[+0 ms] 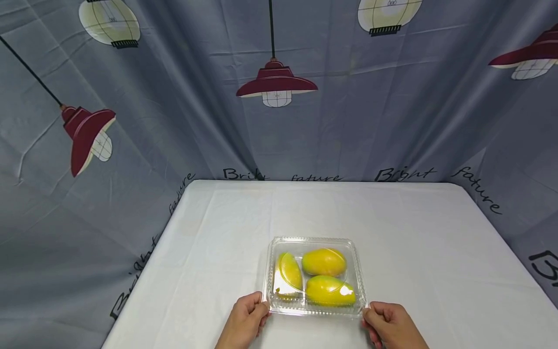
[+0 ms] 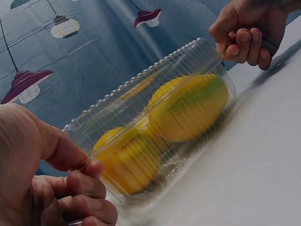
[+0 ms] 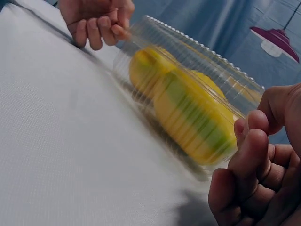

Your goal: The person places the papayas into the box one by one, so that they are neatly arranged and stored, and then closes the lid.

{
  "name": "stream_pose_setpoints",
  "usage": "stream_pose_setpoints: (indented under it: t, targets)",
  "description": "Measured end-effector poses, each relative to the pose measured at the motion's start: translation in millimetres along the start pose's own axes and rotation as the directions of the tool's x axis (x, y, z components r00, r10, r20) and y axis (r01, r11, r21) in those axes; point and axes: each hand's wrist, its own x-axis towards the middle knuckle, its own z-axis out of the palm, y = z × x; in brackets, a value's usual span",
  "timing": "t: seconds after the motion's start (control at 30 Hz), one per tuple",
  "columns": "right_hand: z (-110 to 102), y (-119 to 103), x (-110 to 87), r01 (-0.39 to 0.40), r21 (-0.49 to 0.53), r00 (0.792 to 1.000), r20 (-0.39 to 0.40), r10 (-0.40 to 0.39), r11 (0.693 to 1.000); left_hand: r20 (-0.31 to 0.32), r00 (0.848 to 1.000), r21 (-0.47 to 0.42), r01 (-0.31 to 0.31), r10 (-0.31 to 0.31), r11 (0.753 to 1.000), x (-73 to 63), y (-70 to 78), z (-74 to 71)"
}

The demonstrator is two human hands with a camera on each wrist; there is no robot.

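Note:
A clear plastic clamshell container [image 1: 315,241] with a ribbed wall and beaded rim sits near the front of the table, its lid over three yellow-green mangoes. One mango [image 1: 289,274] stands lengthwise on the left; another mango [image 1: 324,261] lies at the back right, and a third mango [image 1: 330,291] in front of it. My left hand [image 1: 247,317] pinches the container's front left corner between thumb and forefinger. At the front right corner, my right hand [image 1: 390,324] pinches the rim the same way. The wrist views show both hands' other fingers curled beneath.
A white cloth covers the table [image 1: 218,232]. Around its far and side edges hangs a grey-blue curtain [image 1: 192,111] printed with red lamps and lettering.

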Motion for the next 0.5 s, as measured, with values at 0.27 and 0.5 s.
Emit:
stream_pose_setpoints:
  t: [0.27, 0.5]
  targets:
    - [2.8, 0.8, 1.6, 0.005, 0.011, 0.999, -0.047, -0.004, 1.000, 0.014, 1.000, -0.060, 0.005, -0.004, 0.998, 1.7, 0.1, 1.2]
    - [3.4, -1.0, 0.1, -0.004, 0.006, 0.997, -0.077, 0.004, 1.000, -0.040, 0.999, -0.036, 0.018, -0.019, 0.999, 2.8, 0.0, 4.0]
